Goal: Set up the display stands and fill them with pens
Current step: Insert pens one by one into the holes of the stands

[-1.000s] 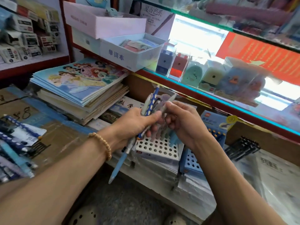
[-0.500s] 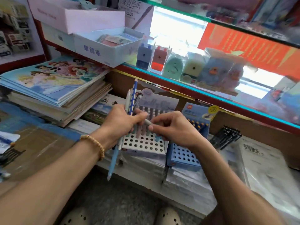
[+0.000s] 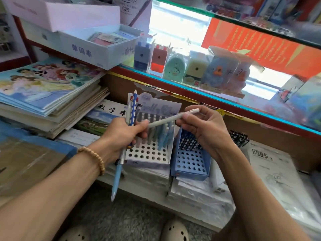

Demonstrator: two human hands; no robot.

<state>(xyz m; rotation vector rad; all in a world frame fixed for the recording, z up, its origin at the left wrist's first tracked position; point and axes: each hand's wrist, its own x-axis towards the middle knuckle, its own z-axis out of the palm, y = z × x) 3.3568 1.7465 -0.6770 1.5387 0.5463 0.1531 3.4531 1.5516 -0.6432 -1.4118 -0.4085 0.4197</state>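
Note:
My left hand (image 3: 124, 134) grips a bundle of pens (image 3: 131, 108), blue and grey, one long light-blue pen hanging down below the fist. My right hand (image 3: 202, 129) pinches a single pale grey pen (image 3: 166, 121) held nearly level; its far tip reaches my left fingers. Behind both hands stands a white display stand (image 3: 147, 153) with a grid of holes; its back rows hold several upright pens. To its right sits a blue display stand (image 3: 190, 164), its back rows holding several dark pens.
A stack of picture notebooks (image 3: 46, 87) lies at left. Above, a glass shelf (image 3: 208, 100) carries boxed pencil sharpeners. Black pens (image 3: 238, 137) lie right of the blue stand, beside a wrapped workbook (image 3: 271, 164). Wrapped paper packs lie under the stands.
My right hand has drawn one grey pen out of the bundle and moved right, apart from my left hand. The view has shifted right and closer to the stands.

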